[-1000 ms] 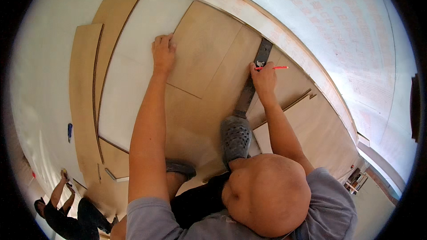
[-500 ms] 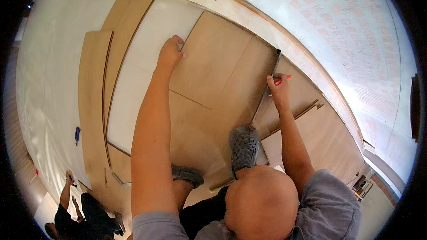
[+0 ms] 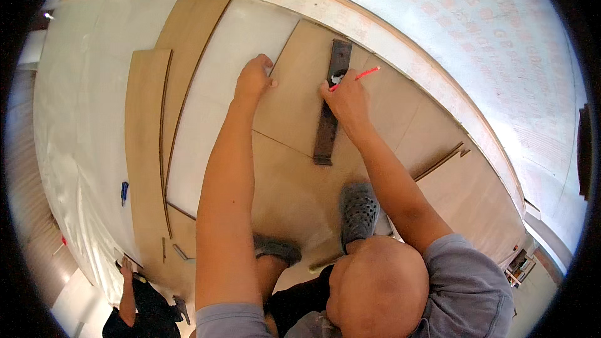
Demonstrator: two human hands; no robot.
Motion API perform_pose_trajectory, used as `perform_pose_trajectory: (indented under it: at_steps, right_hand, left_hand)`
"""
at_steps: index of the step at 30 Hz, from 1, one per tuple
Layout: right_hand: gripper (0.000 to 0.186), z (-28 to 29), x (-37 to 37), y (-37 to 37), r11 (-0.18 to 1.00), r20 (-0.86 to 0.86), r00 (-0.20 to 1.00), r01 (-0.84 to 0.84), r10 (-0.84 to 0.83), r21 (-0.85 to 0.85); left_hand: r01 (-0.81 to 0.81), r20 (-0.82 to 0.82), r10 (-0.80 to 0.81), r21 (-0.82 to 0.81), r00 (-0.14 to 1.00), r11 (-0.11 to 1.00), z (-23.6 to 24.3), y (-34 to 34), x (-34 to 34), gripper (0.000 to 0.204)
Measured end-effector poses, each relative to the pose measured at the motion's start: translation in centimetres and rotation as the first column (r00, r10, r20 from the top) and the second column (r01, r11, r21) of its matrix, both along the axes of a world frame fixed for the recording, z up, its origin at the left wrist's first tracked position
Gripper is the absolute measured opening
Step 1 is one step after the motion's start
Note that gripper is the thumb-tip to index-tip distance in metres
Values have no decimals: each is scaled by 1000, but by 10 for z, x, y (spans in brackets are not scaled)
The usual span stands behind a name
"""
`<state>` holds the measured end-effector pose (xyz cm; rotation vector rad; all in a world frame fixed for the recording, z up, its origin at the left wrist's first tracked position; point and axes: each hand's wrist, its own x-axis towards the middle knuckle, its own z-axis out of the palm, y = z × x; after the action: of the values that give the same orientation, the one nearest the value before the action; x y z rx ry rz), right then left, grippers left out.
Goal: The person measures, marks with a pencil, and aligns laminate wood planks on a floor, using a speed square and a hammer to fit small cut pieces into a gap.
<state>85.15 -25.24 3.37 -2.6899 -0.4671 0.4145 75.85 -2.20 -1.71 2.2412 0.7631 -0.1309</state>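
Note:
My left hand (image 3: 255, 77) has its fingers bent round the exposed left edge of a wood-look floor plank (image 3: 299, 66), at the far side. In my right hand (image 3: 347, 97) are a red pencil (image 3: 368, 73) and, by its middle, a dark metal pull bar (image 3: 325, 131) with bent ends. The bar is over the laid planks, its far end near the wall strip and its near end near a plank joint. Whether it touches the planks I cannot tell. My fingers cover part of its middle.
White underlay (image 3: 219, 56) borders the laid planks on the left. Two loose planks (image 3: 144, 112) lie there, beside a blue utility knife (image 3: 124, 193). A raised plank edge (image 3: 441, 161) shows at right. My grey clog (image 3: 359, 213) stands near. Another person (image 3: 143, 303) works at lower left.
My right hand has moved left with the pull bar and pencil, away from the joint at right. The bar now shows its broad face. My left hand keeps its place at the plank edge.

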Motion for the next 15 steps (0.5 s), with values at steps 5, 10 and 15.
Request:
perform_pose_trajectory:
  at_steps: [5,10,15]
  right_hand:
    - [53,-4,-6,33,995,18,998,57,-58,84]
    - [61,-21,2,41,996,48,998,41,-45,83]
    - [62,1,-9,41,992,-83,991,-110,105,-58]
  left_hand:
    - [62,-58,-60,42,997,997,3,13,-5,53]
    - [212,-99,-203,99,974,972,-14,18,8,51]
    - [287,-146,-270,111,952,951,8,14,9,50]
